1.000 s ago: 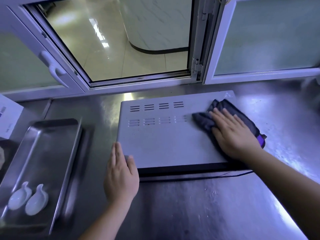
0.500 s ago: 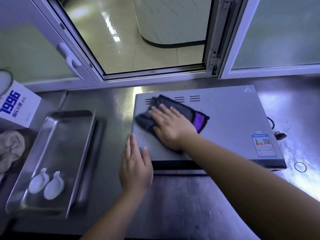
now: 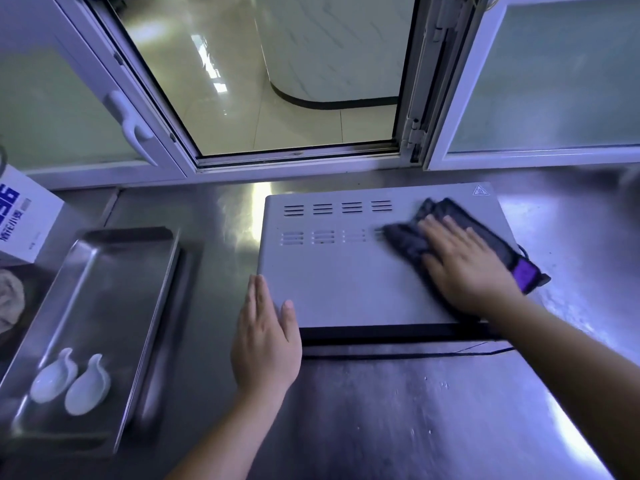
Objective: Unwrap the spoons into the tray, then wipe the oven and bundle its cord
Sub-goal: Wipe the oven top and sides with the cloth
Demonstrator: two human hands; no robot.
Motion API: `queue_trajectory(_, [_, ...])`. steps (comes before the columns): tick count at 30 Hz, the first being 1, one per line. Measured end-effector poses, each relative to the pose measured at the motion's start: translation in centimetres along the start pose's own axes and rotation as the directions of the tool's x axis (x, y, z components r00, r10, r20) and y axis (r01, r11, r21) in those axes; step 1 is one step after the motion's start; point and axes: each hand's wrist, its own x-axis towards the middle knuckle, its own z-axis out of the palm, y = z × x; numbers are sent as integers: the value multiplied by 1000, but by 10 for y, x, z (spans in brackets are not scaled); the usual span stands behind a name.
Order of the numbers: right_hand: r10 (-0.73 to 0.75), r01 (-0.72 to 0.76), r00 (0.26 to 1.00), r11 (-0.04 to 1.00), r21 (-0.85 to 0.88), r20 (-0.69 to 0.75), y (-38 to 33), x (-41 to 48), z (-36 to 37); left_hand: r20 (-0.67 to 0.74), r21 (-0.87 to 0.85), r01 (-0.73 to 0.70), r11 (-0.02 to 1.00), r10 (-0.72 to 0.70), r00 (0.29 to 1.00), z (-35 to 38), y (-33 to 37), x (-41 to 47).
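Note:
A grey oven [image 3: 346, 271] with vent slots on top sits on the steel counter. My right hand [image 3: 460, 265] lies flat on a dark cloth [image 3: 405, 244] with a purple tag, pressing it to the oven's top right. My left hand [image 3: 266, 337] rests flat against the oven's front left corner, fingers together, holding nothing. The oven's black cord [image 3: 415, 355] runs along the counter below the front edge. Two white ceramic spoons [image 3: 71, 381] lie side by side at the near end of the steel tray [image 3: 114, 282] on the left.
A white box with blue print [image 3: 20, 216] stands at the far left, with a crumpled beige rag [image 3: 10, 299] below it. An open window frame with a white handle [image 3: 131, 128] runs behind the counter. Bare steel counter [image 3: 398, 427] stretches in front of the oven.
My right hand has swept the cloth across the oven top, from right to left and back to the right side. My left hand has stayed at the front left corner.

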Motion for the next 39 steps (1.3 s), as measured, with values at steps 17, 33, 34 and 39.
queue_trajectory(17, [-485, 468, 864, 873, 139, 137, -50, -27, 1, -21, 41, -3, 999, 4, 1000, 2, 1, 0])
queue_trajectory(33, [-233, 225, 973, 938, 263, -1, -37, -3, 4, -15, 51, 22, 998, -21, 1000, 1, 5, 0])
queue_trajectory(34, [-287, 273, 957, 929, 250, 24, -34, -18, 5, -12, 53, 22, 998, -22, 1000, 1, 6, 0])
queue_trajectory(39, [-401, 399, 912, 916, 42, 85, -1, -59, 0, -3, 48, 14, 999, -14, 1000, -1, 6, 0])
